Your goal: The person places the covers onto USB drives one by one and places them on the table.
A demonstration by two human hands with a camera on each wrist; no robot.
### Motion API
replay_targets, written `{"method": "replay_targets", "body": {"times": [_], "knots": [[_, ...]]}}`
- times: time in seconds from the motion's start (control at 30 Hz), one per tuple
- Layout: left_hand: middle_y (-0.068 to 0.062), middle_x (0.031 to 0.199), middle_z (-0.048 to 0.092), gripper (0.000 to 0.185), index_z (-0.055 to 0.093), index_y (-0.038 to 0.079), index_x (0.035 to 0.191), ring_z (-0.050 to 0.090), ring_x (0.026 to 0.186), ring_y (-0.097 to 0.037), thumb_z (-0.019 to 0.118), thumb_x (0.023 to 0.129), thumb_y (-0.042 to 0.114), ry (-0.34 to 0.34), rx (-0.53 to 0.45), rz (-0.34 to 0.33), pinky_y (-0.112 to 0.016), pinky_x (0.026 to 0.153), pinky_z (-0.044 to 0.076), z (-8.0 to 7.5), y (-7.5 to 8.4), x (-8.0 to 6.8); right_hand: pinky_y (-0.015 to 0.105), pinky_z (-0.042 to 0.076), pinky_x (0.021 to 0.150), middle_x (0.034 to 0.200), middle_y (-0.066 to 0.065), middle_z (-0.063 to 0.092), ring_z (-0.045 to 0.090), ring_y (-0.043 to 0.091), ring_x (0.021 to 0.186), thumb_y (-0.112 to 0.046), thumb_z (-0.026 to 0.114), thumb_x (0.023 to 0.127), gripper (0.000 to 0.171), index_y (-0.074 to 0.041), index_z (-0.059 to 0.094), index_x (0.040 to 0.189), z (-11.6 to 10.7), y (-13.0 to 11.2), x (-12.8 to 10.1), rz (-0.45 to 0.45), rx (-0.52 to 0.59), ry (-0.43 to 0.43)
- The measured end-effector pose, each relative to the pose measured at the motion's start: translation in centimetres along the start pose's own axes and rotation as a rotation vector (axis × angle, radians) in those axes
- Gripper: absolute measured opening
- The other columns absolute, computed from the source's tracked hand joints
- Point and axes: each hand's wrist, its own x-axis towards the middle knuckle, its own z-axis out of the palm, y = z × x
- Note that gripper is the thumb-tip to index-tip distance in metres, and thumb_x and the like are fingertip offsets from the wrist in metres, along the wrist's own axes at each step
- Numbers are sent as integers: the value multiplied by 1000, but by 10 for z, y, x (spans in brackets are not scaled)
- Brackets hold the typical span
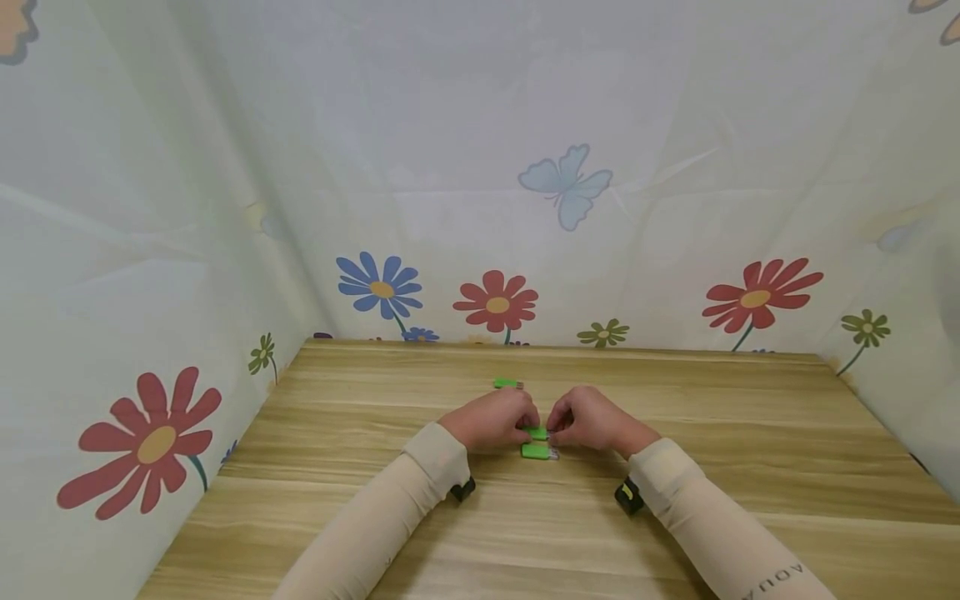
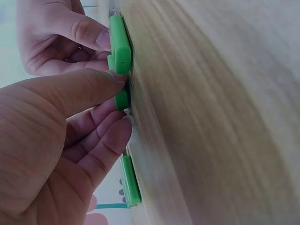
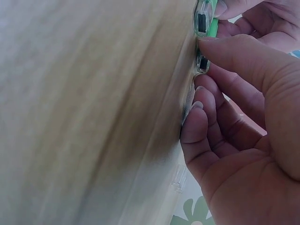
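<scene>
both hands pinch one green usb stick [image 1: 536, 433] lying crosswise between them, left hand [image 1: 491, 421] on its body, right hand [image 1: 592, 421] on its clear cap.

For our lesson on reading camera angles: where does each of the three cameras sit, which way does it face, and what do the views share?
Head: worn on the head, looking forward and down at the wooden table; both sleeved forearms, left hand and right hand show.
Left wrist: low beside the left hand, facing its fingers on a green piece.
Right wrist: low beside the right hand, facing its fingers.
Shared: all three show the green pieces and tabletop.
</scene>
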Motion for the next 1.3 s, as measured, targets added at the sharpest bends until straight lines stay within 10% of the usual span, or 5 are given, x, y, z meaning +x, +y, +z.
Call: {"method": "replay_targets", "body": {"times": [0.8, 1.3], "knots": [[9, 65, 48, 20, 69, 24, 77, 58, 83, 0, 68, 97, 20, 67, -118, -53, -24, 81, 50, -1, -13, -3, 25, 55, 72, 90, -4, 73, 63, 7, 80, -17, 82, 86, 8, -12, 79, 92, -6, 6, -4, 44, -5, 52], [2, 120, 70, 25, 73, 13, 122, 66, 110, -14, 67, 98, 20, 138, 16, -148, -33, 102, 54, -21, -21, -11, 38, 56, 79, 94, 4, 74, 64, 16, 85, -11, 75, 89, 12, -3, 78, 98, -44, 18, -9, 29, -163, 156]]}}
